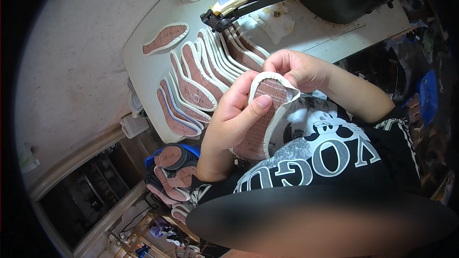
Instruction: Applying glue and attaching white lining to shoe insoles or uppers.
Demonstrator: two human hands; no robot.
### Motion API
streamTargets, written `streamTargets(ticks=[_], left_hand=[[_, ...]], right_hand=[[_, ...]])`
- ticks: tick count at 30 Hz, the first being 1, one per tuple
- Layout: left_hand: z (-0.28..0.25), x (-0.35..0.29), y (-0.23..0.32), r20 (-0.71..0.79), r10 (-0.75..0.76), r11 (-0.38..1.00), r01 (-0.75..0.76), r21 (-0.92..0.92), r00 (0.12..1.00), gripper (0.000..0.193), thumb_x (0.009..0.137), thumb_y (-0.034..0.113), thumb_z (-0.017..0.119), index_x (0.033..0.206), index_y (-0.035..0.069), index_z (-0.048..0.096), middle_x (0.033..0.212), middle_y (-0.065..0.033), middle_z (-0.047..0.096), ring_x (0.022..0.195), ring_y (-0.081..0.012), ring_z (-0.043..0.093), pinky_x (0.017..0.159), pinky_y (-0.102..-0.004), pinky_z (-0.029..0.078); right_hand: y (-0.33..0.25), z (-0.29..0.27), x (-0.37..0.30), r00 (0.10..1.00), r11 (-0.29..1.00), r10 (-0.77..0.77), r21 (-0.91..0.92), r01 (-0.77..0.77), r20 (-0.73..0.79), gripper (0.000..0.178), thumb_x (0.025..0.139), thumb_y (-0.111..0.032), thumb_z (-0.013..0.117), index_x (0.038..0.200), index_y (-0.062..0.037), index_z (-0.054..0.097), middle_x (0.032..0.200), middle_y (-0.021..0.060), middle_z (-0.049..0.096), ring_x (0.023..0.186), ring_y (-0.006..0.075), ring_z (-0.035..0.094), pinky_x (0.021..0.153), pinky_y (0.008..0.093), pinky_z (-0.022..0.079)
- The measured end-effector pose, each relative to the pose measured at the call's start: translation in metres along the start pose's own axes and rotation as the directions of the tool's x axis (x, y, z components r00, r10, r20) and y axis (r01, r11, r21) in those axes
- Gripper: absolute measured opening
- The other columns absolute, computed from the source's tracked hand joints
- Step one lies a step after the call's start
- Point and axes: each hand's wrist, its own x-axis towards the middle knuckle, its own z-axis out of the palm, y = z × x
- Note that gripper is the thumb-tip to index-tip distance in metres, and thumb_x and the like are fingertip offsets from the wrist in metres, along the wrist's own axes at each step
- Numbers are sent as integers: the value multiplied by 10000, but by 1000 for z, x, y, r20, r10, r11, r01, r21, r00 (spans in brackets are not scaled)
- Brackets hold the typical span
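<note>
White-edged brown shoe insole [263,129] is tilting before our black printed T-shirt [377,177]. Our left hand [234,119] is gripping it closed, thumb across its face. Our right hand [301,70] is curling at its upper edge; fingertips are partly hiding, so we cannot tell whether they are pinching. Similar insoles [191,88] are overlapping on the white table [146,79].

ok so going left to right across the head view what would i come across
white plastic container → lone white-edged sole on the table → held sole → right forearm → blue plastic item
</note>
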Motion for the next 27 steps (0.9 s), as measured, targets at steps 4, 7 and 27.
streamTargets(ticks=[4, 7, 27], left_hand=[[-2, -3, -2, -31, 31, 997, -29, 67, 999, 238, 939, 154, 571, 1110, 1, 510, 984, -12, 571, 910, -58, 517, 805, -210, 416], [2, -7, 3, -43, 79, 981, -70, 182, 996, 224, 936, 158, 574, 1087, 0, 527, 957, -18, 581, 898, -65, 527, 796, -213, 421], [-1, 2, 10, -149, 225, 894, -143, 425, 963, 213, 926, 193, 606, 904, -19, 610, 761, -9, 609, 701, -45, 521, 610, -207, 420]], right_hand=[[-17, 7, -1, 998, 996, 44, -72, -46, -34, 346, 743, -272, 796, 869, 9, 639, 762, 45, 648, 654, 107, 607, 587, 226, 497], [-35, 18, -4, 996, 971, 59, -229, -74, -71, 291, 761, -208, 778, 875, 38, 672, 767, 80, 678, 669, 133, 652, 604, 226, 515], [-76, 86, -8, 943, 351, -191, -916, -192, -271, 132, 817, -63, 652, 748, 44, 684, 603, 78, 645, 562, 99, 626, 535, 212, 461]])
